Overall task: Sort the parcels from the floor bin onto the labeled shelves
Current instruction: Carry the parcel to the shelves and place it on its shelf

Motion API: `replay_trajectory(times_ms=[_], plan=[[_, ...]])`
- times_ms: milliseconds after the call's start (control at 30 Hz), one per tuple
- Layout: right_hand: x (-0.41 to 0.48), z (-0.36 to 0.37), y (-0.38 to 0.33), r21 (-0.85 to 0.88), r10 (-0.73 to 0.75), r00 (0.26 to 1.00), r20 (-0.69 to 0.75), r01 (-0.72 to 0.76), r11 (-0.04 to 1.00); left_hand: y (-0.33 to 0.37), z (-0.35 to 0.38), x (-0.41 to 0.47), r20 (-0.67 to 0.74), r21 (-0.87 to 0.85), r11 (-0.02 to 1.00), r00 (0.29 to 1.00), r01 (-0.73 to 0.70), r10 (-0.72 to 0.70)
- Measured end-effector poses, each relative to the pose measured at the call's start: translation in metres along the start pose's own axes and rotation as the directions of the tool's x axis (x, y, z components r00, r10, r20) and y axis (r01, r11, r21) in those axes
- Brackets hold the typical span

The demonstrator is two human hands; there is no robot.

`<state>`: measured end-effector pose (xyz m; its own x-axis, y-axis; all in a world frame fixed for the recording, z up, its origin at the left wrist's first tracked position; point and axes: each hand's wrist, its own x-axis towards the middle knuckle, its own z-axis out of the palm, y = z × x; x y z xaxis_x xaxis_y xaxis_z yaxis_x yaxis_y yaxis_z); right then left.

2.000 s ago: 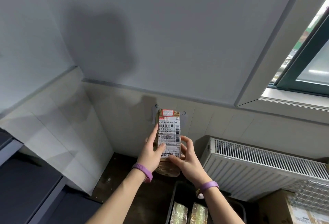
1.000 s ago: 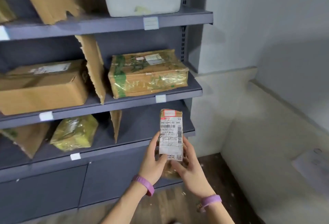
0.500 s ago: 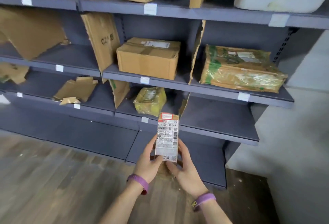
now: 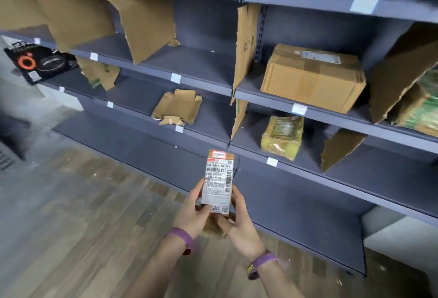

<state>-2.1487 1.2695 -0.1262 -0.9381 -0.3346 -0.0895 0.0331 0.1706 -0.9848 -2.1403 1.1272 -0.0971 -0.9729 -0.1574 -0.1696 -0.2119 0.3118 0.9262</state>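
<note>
Here both hands, left hand (image 4: 193, 214) and right hand (image 4: 239, 224), close around the parcel (image 4: 218, 181) before the shelves (image 4: 201, 79); misreading the small shelf labels (image 4: 175, 78) could misplace it.

Grey-blue metal shelving (image 4: 296, 193) fills the whole wall ahead, tier over tier, with small white label tags (image 4: 299, 109) stuck along the front edges. Torn cardboard dividers (image 4: 246, 44) stand upright between the bays. Below runs a wood-plank floor (image 4: 71, 214), brown and grey, slightly blurred. Far right, a pale wall (image 4: 400, 238) shows past the shelving's end. Even, soft light throughout.
</note>
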Motion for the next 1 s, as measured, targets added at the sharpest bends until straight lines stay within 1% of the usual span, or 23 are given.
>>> replay_trajectory(times_ms=[100,167,267,367,433,533,733,867,1000], plan=[[0.028,0.037,-0.009,0.025,0.002,0.999,0.045,-0.003,1.0,-0.01,-0.04,0.015,-0.068,-0.049,0.998,0.997,0.025,-0.028],[0.047,0.054,-0.015,0.026,-0.003,0.999,0.052,0.001,1.0,-0.013,-0.062,0.029,-0.099,-0.051,0.998,0.995,0.022,-0.027],[0.075,0.074,-0.022,0.051,-0.004,0.998,0.058,0.001,0.999,-0.019,-0.086,0.051,-0.091,-0.023,0.999,0.995,0.024,-0.026],[0.107,0.093,-0.021,0.088,0.043,0.996,0.074,-0.05,0.995,-0.027,-0.106,0.075,-0.069,0.015,1.0,0.998,0.004,-0.003],[0.131,0.109,-0.018,0.094,0.069,0.994,0.084,-0.077,0.993,-0.034,-0.121,0.095,-0.086,0.044,0.999,0.996,-0.001,0.004],[0.176,0.134,-0.019,0.061,0.084,0.99,0.112,-0.092,0.994,-0.047,-0.148,0.131,-0.132,0.081,0.996,0.991,0.039,-0.028],[0.265,0.174,-0.031,0.079,0.095,0.983,0.155,-0.108,0.991,-0.052,-0.203,0.207,-0.187,0.146,0.976,0.973,0.164,-0.135],[0.313,0.187,-0.04,0.087,0.095,0.981,0.171,-0.111,0.99,-0.053,-0.228,0.253,-0.203,0.18,0.967,0.969,0.181,-0.143],[0.344,0.198,-0.042,0.098,0.122,0.978,0.17,-0.14,0.985,-0.058,-0.243,0.278,-0.194,0.182,0.968,0.972,0.172,-0.136]])
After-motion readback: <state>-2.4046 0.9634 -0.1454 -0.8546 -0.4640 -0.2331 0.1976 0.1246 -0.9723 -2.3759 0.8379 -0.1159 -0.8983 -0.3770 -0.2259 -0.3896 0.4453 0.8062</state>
